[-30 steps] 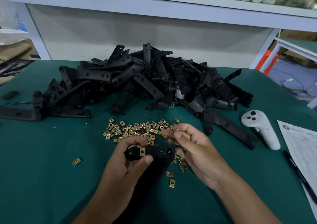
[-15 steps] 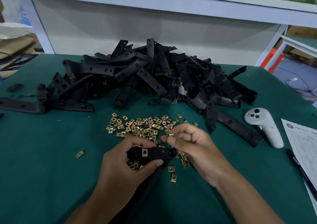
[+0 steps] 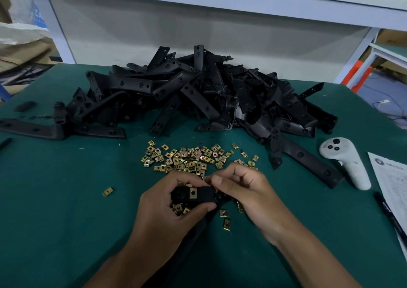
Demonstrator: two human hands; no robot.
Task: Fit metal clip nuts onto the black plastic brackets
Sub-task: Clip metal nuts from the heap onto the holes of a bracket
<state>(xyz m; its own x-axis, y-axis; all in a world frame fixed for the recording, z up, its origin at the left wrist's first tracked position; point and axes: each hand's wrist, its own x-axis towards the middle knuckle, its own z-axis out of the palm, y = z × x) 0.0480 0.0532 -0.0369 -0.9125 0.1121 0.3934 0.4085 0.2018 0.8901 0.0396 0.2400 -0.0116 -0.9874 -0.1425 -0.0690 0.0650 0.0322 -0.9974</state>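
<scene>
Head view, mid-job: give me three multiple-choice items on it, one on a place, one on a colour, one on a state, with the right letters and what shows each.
1. Where does the white controller lie?
A. On the table, right of the bracket pile
B. On top of the pile
C. Under the paper sheet

2. What colour is the table cover?
A. Red
B. Dark green
C. White

3. What is the state of the bracket in the left hand?
A. It has no clip nut on it
B. It lies loose on the table
C. It is held and has one clip nut fitted on it

Answers:
1 A: it rests on the cover beside the pile of black brackets, left of the paper sheet.
2 B: the cloth is dark green throughout.
3 C: the left grip is closed round the bracket, a brass nut sits on its face, and the right hand works at its end.
</scene>
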